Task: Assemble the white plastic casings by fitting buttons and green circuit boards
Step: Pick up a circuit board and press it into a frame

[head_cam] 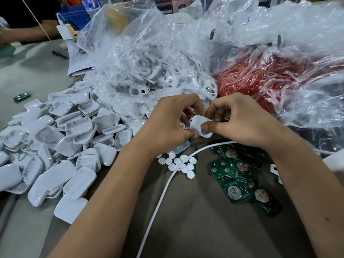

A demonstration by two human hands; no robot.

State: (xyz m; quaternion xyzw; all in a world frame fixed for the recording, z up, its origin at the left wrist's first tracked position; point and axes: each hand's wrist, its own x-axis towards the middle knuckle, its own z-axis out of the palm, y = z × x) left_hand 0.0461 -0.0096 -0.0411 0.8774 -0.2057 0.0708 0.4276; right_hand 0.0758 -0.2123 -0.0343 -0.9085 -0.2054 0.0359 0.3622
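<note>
On the far side of the bench point(186, 220), clear plastic bags point(141, 58) of white parts lay heaped, one bag point(260, 75) holding red pieces. At left, a large loose pile of white casings point(61, 142); judged light, rigid, smooth-skinned, likely to slide underhand. Near right, green circuit boards point(240, 175) overlapped; thin and stiff, best taken by the edges, clear of the round metal contacts. Between the piles, small white buttons point(178, 163) lay scattered beside a white cable point(163, 187); tiny, easily flicked away, a fingertip pinch suits them. At centre, above the buttons, the left hand point(167, 125) and right hand point(240, 120) both pinched a single casing point(202, 125), fingers curled narrow round its rim.
</note>
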